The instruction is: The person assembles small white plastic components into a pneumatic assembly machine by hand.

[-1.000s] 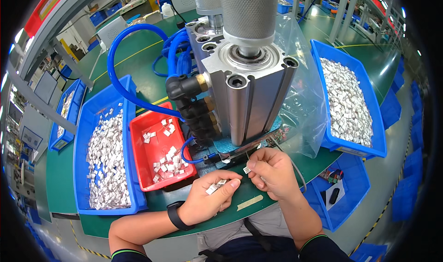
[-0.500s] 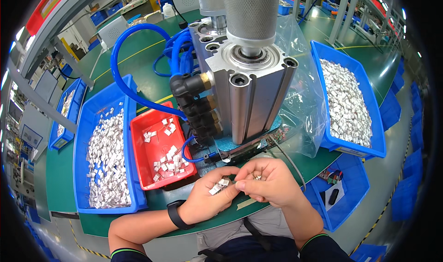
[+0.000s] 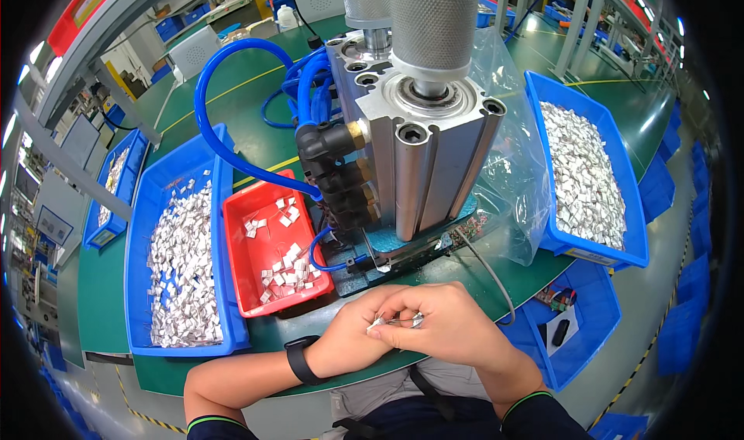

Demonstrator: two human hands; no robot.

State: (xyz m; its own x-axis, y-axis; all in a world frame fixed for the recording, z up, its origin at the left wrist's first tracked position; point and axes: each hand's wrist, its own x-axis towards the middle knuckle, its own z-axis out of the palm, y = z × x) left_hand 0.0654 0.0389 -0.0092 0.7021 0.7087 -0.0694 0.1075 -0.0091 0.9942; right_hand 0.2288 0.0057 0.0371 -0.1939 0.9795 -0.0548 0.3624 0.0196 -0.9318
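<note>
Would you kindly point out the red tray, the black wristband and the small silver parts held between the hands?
red tray (image 3: 246,207): head view, on its upper left rim.
black wristband (image 3: 301,360): head view, on the band's middle.
small silver parts (image 3: 377,323): head view, on the piece showing between the fingers.

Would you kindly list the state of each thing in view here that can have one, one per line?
left hand: cupped, holding small silver parts.
right hand: closed over the left, fingers on the same parts.
red tray: partly filled, parts scattered.
left blue bin: well filled with silver parts.
right blue bin: heaped with silver parts.
press cylinder: upright, blue hoses attached.
plastic bag: open, beside the press.
</note>
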